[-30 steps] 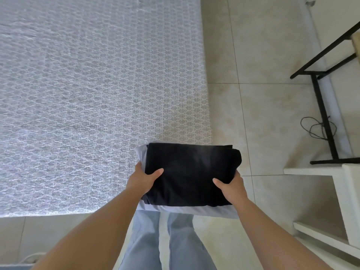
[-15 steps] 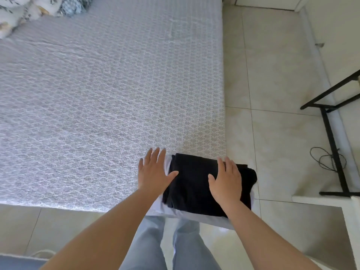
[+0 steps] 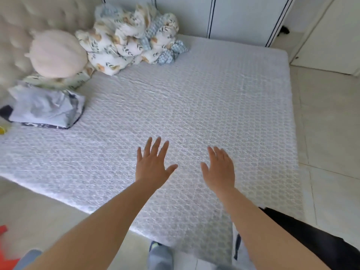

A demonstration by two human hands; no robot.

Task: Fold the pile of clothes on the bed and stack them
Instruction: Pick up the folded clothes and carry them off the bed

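Both hands have left the folded black garment (image 3: 311, 236), which now lies at the near right corner of the white textured bed (image 3: 214, 106). The left hand (image 3: 153, 165) and right hand (image 3: 219, 170) now reach forward, fingers spread, over the bedcover.

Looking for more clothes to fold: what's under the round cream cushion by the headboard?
The cream cushion rests on a leaf-print pillow, only its front edge showing. Anything further beneath is covered. A crumpled grey garment lies in front.

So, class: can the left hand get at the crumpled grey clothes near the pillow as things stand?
Probably yes. The left hand is open and holds nothing, and only bare bed cover lies between it and the grey clothes; it looks a long stretch, so leaning in seems likely.
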